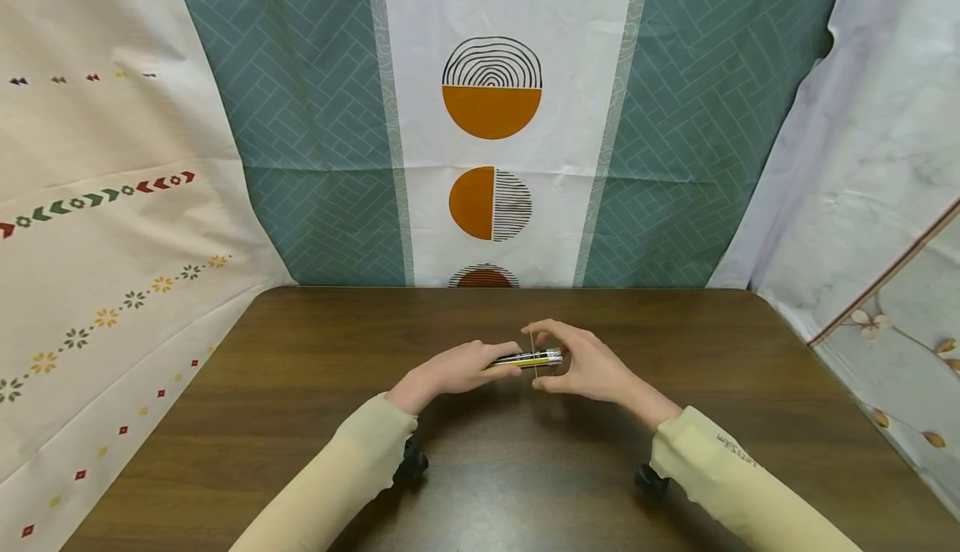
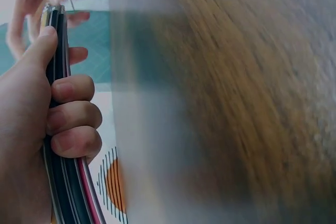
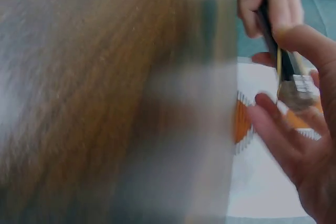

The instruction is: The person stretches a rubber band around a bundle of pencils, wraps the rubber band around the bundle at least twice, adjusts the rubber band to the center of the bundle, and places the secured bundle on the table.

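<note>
1. Hanging behind everything is a patterned cloth backdrop (image 1: 495, 118), teal brick-print panels on either side of a white strip with orange half-circles; paler printed cloths cover the walls to the left and right.
2. Stretching out below it is a dark brown wooden table (image 1: 300, 419); both wrist views show its grain heavily blurred.
3. Two arms in pale cream sleeves (image 1: 352, 469) reach in from the bottom edge and meet above the middle of the table.
4. The left hand (image 1: 457, 368) has its fingers curled round a bundle of pencils (image 1: 528, 359), thumb laid along the top, gripping it near one end; the bundle is held level above the table, between the two hands.
5. The right hand (image 1: 588, 364) is at the bundle's other end, where metal ferrules show. Its thumb and forefinger pinch a thin rubber band (image 1: 533, 350) stretched around the bundle, and the other fingers are spread loosely.
</note>
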Tool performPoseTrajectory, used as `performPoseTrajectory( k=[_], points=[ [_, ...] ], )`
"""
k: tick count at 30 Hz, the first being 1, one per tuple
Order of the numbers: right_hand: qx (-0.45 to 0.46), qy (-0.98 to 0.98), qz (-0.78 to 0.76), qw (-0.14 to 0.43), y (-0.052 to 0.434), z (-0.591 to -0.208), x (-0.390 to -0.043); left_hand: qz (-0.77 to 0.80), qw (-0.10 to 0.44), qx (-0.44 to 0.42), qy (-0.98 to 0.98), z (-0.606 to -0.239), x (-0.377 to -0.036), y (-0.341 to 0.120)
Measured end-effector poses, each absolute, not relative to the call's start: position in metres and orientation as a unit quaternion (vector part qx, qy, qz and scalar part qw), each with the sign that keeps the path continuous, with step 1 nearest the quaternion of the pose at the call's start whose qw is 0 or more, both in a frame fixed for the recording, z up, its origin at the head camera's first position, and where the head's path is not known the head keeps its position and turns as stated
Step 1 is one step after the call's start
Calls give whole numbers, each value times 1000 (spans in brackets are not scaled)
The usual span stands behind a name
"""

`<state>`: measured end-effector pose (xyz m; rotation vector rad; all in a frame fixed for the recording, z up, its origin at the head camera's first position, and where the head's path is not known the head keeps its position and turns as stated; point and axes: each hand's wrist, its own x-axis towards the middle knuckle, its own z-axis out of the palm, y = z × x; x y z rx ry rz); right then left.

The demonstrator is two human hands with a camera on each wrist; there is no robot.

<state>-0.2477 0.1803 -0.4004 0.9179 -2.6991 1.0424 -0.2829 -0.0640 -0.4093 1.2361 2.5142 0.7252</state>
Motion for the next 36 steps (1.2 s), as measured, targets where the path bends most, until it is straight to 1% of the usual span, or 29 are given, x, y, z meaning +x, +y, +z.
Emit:
performPoseTrajectory(
  k=[3,5,8,12,15,17,19,21,25,29,33,36],
  points=[
    [309,-872,373,68,176,-404,-251,269,122,424,856,-408,-281,-66],
    [298,-862,406,65,175,-407,-253,285,119,418,854,-406,-280,-67],
    [271,-837,473,33,176,-410,-255,320,118,402,850,-403,-278,-69],
    [242,-795,555,-35,176,-414,-258,368,113,381,841,-398,-278,-69],
    [252,-785,563,-65,173,-417,-257,403,107,362,834,-396,-278,-69],
    [276,-789,545,-65,170,-419,-254,424,102,346,830,-394,-280,-69],
    [307,-793,524,-54,166,-419,-249,442,101,328,829,-393,-281,-68],
    [341,-791,507,-30,163,-417,-245,458,106,307,827,-394,-284,-68],
    [401,-775,488,26,156,-412,-240,472,139,267,829,-397,-289,-68],
    [441,-760,473,68,150,-409,-237,468,165,241,834,-402,-293,-66],
    [428,-755,484,113,145,-408,-233,488,189,218,823,-409,-294,-61],
    [388,-756,506,147,141,-408,-228,520,207,197,805,-414,-292,-57]
  ],
)
